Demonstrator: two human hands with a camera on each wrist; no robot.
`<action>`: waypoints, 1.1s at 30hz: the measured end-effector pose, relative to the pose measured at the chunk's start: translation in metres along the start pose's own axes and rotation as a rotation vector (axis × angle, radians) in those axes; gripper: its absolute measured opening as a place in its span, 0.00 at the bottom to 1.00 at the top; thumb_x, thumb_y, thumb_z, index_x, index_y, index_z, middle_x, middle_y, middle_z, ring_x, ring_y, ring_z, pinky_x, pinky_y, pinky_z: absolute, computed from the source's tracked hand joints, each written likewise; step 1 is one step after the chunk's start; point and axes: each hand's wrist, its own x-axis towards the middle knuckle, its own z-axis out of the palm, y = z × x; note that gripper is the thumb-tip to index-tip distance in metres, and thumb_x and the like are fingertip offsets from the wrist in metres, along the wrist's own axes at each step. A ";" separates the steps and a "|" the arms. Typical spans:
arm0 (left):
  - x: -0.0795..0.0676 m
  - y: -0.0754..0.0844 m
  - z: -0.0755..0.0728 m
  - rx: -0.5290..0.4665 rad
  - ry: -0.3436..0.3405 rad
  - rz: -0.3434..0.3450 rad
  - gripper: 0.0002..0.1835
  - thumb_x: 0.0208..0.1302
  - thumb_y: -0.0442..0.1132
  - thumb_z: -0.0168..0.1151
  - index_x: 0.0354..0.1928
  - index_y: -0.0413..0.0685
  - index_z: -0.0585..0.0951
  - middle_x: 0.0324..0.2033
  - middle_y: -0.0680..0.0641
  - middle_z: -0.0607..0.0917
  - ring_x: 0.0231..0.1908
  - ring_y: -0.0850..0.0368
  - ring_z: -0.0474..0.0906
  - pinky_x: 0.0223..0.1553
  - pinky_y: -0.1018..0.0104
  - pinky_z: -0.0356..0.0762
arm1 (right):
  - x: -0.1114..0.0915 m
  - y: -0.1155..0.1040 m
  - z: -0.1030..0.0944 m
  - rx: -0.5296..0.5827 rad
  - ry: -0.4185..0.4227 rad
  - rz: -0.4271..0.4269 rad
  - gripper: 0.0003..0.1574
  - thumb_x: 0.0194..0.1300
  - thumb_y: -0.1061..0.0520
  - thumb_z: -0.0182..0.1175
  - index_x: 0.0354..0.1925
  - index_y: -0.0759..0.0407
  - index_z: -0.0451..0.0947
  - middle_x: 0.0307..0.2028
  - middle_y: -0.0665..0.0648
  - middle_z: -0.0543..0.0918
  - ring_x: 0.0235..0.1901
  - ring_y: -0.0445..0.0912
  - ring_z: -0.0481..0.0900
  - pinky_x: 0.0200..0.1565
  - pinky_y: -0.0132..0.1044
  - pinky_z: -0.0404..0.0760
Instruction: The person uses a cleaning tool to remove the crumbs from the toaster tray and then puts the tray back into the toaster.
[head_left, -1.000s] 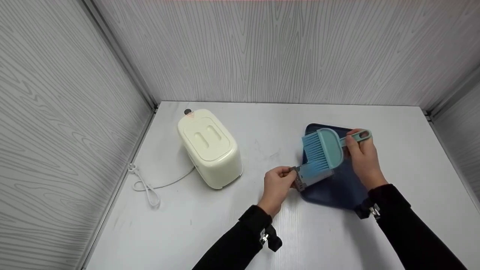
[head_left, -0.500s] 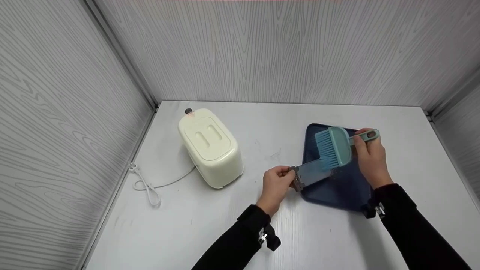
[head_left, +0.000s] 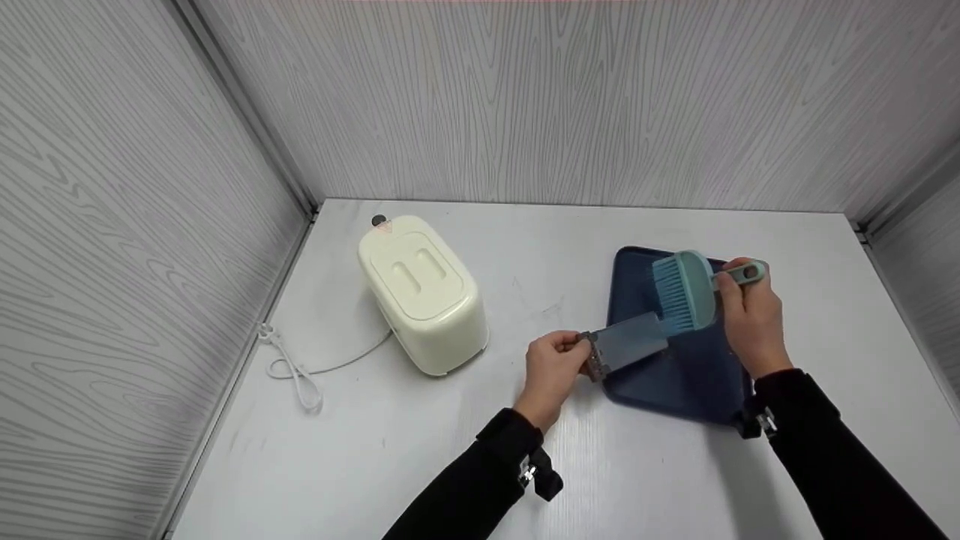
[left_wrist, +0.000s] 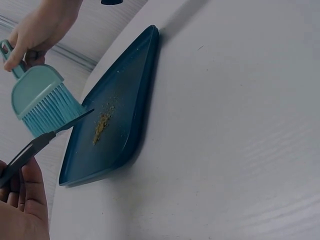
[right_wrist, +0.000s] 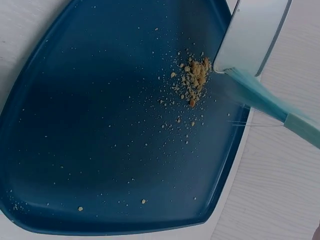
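My left hand (head_left: 551,371) pinches the dark end of a flat grey crumb tray (head_left: 631,343), whose far end reaches out over a dark blue tray (head_left: 686,386). My right hand (head_left: 755,326) grips the handle of a light teal brush (head_left: 699,289). The bristles (head_left: 675,300) hang at the crumb tray's far edge; in the right wrist view, bristle tips (right_wrist: 237,75) touch that edge. Below it, a small heap of brown crumbs (right_wrist: 196,80) lies on the blue tray, with finer bits scattered around. In the left wrist view the crumb tray (left_wrist: 37,145) is seen almost edge-on.
A cream toaster (head_left: 424,292) with a two-ridged lid stands left of my hands on the white table (head_left: 450,465). Its white cord (head_left: 300,379) lies bundled farther left. Wood-grain panels (head_left: 480,97) enclose the table at the back and sides.
The brush in my right hand has swept rightward along the crumb tray to its far edge, uncovering the tray's surface. My left hand has stayed nearly still.
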 end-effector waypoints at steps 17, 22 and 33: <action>0.000 0.003 0.001 -0.024 0.023 0.016 0.08 0.66 0.33 0.65 0.42 0.35 0.87 0.31 0.45 0.86 0.27 0.59 0.83 0.33 0.66 0.86 | -0.007 -0.014 -0.003 0.047 0.076 0.009 0.29 0.84 0.46 0.44 0.66 0.69 0.61 0.51 0.70 0.79 0.40 0.29 0.72 0.40 0.29 0.67; 0.001 0.003 0.001 -0.039 0.030 0.006 0.08 0.65 0.33 0.65 0.42 0.35 0.87 0.31 0.45 0.86 0.27 0.58 0.84 0.33 0.65 0.86 | -0.007 -0.021 -0.004 0.127 0.079 0.031 0.26 0.84 0.47 0.44 0.66 0.65 0.62 0.48 0.59 0.79 0.40 0.36 0.74 0.40 0.29 0.68; 0.001 0.002 0.000 -0.047 0.031 0.001 0.08 0.67 0.33 0.66 0.43 0.36 0.87 0.32 0.44 0.87 0.27 0.57 0.84 0.35 0.60 0.87 | -0.010 -0.034 0.000 0.602 -0.020 0.046 0.15 0.82 0.51 0.49 0.58 0.58 0.66 0.40 0.58 0.77 0.37 0.46 0.75 0.38 0.32 0.76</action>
